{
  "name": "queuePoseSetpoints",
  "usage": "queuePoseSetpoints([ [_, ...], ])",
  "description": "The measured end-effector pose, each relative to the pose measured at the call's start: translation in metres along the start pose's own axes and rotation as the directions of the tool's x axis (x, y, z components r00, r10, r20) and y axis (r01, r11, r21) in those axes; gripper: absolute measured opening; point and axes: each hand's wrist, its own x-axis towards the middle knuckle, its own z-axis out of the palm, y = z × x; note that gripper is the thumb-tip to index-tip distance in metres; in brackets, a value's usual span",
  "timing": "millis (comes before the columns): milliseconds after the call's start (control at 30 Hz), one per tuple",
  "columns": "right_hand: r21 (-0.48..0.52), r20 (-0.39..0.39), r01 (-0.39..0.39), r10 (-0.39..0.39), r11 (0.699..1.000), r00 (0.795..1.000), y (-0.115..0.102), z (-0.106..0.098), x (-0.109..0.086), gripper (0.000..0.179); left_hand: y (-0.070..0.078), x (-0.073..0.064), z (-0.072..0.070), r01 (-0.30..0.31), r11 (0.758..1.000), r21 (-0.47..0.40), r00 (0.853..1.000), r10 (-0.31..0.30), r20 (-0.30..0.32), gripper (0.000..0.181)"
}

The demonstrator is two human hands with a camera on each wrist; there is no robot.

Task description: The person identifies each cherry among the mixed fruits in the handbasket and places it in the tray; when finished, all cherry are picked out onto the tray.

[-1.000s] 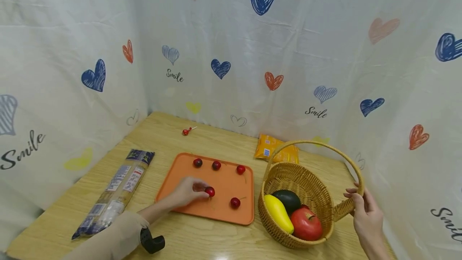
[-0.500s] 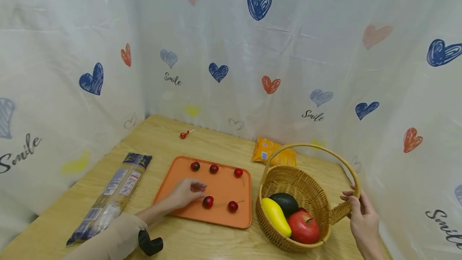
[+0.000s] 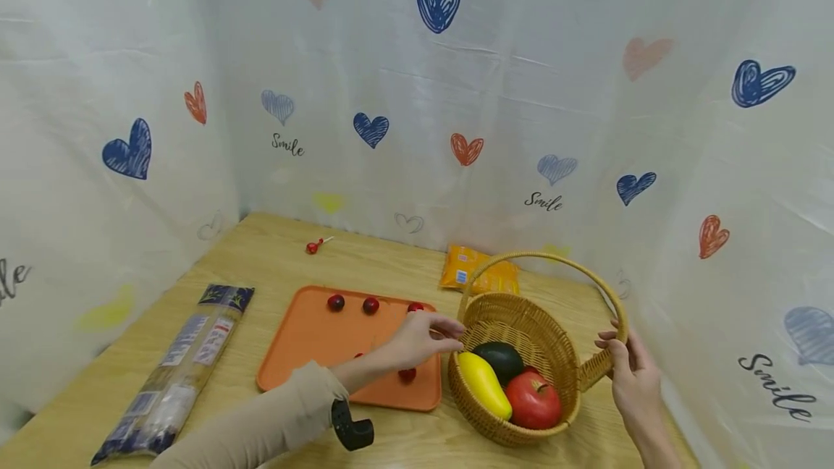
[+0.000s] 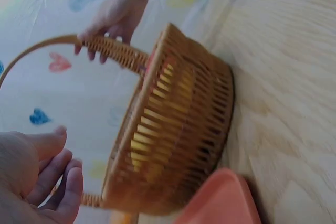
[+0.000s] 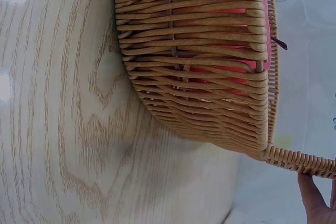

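Observation:
In the head view my left hand (image 3: 423, 339) hovers by the left rim of a wicker basket (image 3: 521, 310), fingers loosely bent and nothing in them. The left wrist view shows the same bent fingers (image 4: 68, 192) beside the basket's handle. My right hand (image 3: 630, 375) grips the right side of the arched handle (image 3: 619, 302). Inside lie a yellow mango (image 3: 485, 386), a dark green avocado (image 3: 498, 362) and a red pomegranate (image 3: 534, 400); another red fruit peeks out behind. Several cherries (image 3: 371, 305) rest on the orange tray (image 3: 306, 339), some partly hidden by my left hand and arm.
A long printed plastic packet (image 3: 179, 368) lies left of the tray. Towards the back sit a red lollipop (image 3: 313, 247) and, behind the basket, an orange snack bag (image 3: 456, 270). A heart-printed curtain (image 3: 365, 179) borders the wooden table (image 3: 287, 252).
My left hand has let go of a cherry at the tray's front, drawn back, then moved right to the basket's rim. The right hand keeps hold of the handle. The head view has turned slightly right.

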Motion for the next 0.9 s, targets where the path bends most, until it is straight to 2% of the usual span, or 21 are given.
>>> queuePoseSetpoints([
  [333, -0.043, -0.009, 0.009, -0.009, 0.999, 1.000, -0.001, 0.002, 0.005, 0.036, 0.027, 0.041, 0.049, -0.017, 1.000, -0.008, 0.996, 0.018, 0.088, 0.023],
  [500, -0.033, -0.003, 0.009, -0.009, 0.999, 1.000, -0.001, 0.004, 0.005, 0.037, 0.034, 0.064, 0.081, -0.020, 1.000, 0.011, 0.996, 0.019, 0.090, 0.019],
  [600, -0.016, -0.005, 0.007, -0.007, 1.000, 1.000, 0.000, 0.004, 0.004, 0.038, 0.036, 0.074, 0.097, 0.006, 1.000, 0.019, 0.996, -0.008, 0.084, 0.019],
  [767, -0.047, -0.015, 0.012, -0.013, 0.999, 1.000, 0.002, 0.001, 0.003, 0.038, 0.038, 0.088, 0.116, 0.024, 0.992, 0.124, 0.995, -0.036, 0.091, 0.022],
  [900, -0.036, -0.017, 0.009, -0.009, 0.999, 1.000, 0.003, 0.001, 0.002, 0.038, 0.034, 0.101, 0.128, 0.021, 0.965, 0.263, 0.992, -0.053, 0.116, 0.025],
])
